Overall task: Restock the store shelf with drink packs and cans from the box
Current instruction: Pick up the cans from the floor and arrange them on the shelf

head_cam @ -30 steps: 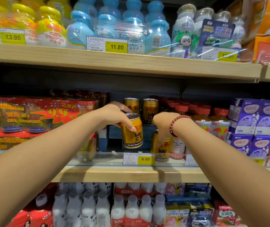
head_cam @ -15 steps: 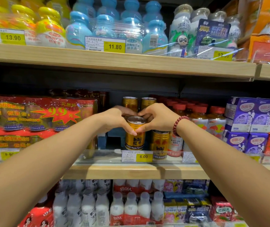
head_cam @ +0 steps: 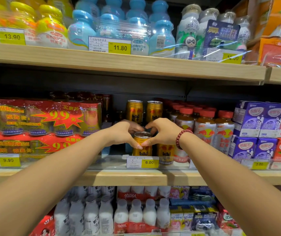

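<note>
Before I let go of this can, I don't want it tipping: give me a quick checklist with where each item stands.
1. Both hands on can: left hand, right hand: ok.
2. Can upright: ok.
3. Base resting on shelf: cannot tell, hidden by rail.
4. Beside front can: ok.
5. Behind 6.00 tag: ok.
6. Label facing out: ok.

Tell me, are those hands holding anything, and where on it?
Yes. Both hands, left hand and right hand, clasp one gold can around its top rim and upper sides, thumbs meeting at the front. Its base looks set on the middle shelf.
</note>
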`<move>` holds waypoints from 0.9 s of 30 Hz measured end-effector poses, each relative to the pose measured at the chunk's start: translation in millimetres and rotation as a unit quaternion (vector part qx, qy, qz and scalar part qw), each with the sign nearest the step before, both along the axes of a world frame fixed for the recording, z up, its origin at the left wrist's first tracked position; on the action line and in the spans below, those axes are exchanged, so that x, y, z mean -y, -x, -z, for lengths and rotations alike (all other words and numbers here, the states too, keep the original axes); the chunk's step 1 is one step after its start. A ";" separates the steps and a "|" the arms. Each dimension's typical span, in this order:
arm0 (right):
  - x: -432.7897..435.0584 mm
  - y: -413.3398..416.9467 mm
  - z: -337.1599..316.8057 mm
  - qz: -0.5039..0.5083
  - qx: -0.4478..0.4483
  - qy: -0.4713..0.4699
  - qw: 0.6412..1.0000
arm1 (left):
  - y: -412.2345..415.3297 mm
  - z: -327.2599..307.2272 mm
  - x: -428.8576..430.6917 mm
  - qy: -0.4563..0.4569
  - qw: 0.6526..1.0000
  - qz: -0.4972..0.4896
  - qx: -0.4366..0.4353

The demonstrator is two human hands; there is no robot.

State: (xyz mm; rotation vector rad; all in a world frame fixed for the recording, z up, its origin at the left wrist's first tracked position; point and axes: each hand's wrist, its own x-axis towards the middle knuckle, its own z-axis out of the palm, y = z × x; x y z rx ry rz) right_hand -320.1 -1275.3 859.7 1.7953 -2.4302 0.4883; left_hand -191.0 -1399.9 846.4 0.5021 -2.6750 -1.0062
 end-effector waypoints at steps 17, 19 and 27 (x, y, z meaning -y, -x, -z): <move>-85.0 -48.1 48.7 0.100 0.047 0.262 0.959 | -32.1 29.4 -32.9 -0.002 0.937 -0.104 -0.333; -115.2 -54.4 78.6 0.146 0.072 0.293 0.942 | -30.9 42.7 -55.0 -0.019 0.935 -0.054 -0.350; -252.1 -88.6 189.4 0.325 0.200 0.246 0.891 | 1.0 125.8 -171.4 -0.135 0.971 0.118 -0.158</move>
